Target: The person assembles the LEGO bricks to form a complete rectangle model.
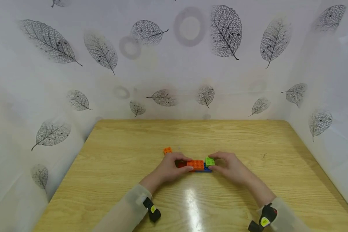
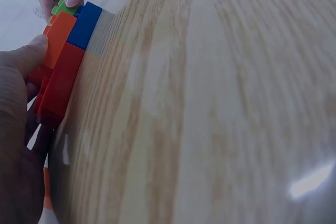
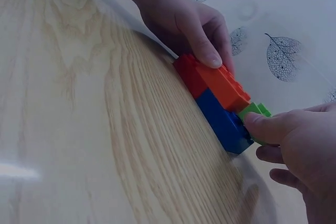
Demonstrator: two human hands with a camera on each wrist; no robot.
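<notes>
A red brick point(image 2: 60, 85) and a blue brick point(image 3: 223, 124) lie end to end on the table, and an orange brick point(image 1: 195, 165) sits on top across their joint. My left hand point(image 1: 170, 167) grips the orange brick between thumb and fingers from the left. At the right end, a small lime green brick point(image 1: 209, 161) is pinched between the thumb and fingers of my right hand point(image 1: 230, 167). The green brick is at the blue brick's studs, slightly tilted in the right wrist view; whether it is pressed on fully I cannot tell.
A small orange brick point(image 1: 167, 150) lies behind my left hand, partly hidden by it. The wooden table point(image 1: 119, 138) extends on all sides, with a leaf-patterned white cloth point(image 1: 174, 71) hanging behind it and at both sides.
</notes>
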